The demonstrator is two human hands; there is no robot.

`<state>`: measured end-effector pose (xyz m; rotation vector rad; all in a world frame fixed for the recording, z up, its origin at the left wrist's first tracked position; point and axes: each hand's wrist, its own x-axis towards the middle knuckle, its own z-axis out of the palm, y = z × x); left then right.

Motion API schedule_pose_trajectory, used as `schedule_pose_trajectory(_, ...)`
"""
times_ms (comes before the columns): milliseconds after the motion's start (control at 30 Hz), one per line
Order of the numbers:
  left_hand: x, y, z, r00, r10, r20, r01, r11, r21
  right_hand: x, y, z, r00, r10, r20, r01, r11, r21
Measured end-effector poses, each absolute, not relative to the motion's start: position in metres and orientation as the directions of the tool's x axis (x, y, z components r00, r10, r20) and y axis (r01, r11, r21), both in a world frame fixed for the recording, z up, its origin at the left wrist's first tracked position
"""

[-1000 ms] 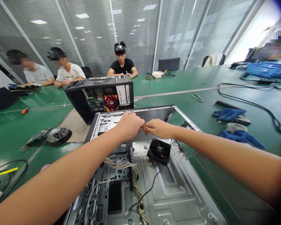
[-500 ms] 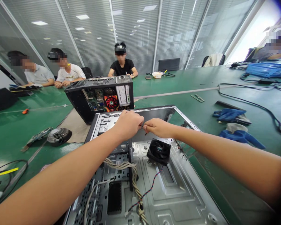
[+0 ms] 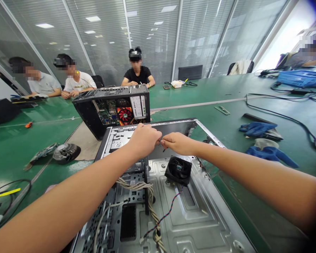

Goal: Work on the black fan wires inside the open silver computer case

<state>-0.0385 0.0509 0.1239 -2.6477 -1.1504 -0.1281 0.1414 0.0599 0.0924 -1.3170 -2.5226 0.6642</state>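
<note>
My left hand [image 3: 146, 137] and my right hand [image 3: 176, 143] meet above the far part of an open computer case [image 3: 213, 225], both with fingers closed. Between the fingertips is something small and dark; a thin black end pokes out below my right fingers, but its kind is too small to tell. Inside the case, just below my right hand, sits a black cooling fan [image 3: 178, 171] with a twisted red and blue lead [image 3: 165, 214]. Bundled beige cables [image 3: 154, 207] run down the left side of the metal floor.
Behind stands another computer tower [image 3: 88, 112] with a red fan. Blue gloves [image 3: 272, 154] and a black cable [image 3: 281, 116] lie on the green table [image 3: 195, 95] at right. A round dark part [image 3: 65, 153] rests at left. Several people sit around the table.
My hands stay almost in place, fingertips shifting only slightly. The far person in black has moved a hand inward.
</note>
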Motion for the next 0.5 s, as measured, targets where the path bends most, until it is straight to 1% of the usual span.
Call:
schedule_pose_trajectory(100,-0.0378,0.0502,0.1259,0.676,0.715,0.179,0.736,-0.642,-0.214,0.1411,0.0591,0.0944,-0.562,0.827,-0.013,0.728,0.487,-0.483)
schedule_pose_trajectory(233,-0.0370,0.0492,0.1279,0.663,0.723,0.195,0.747,-0.619,-0.244,0.1415,0.0599,0.0951,-0.557,0.830,-0.007,0.711,0.473,-0.520)
schedule_pose_trajectory(500,-0.0385,0.0520,0.1229,0.695,0.679,0.237,0.718,-0.637,-0.281,0.1408,0.0599,0.0954,-0.560,0.829,-0.010,0.689,0.459,-0.561)
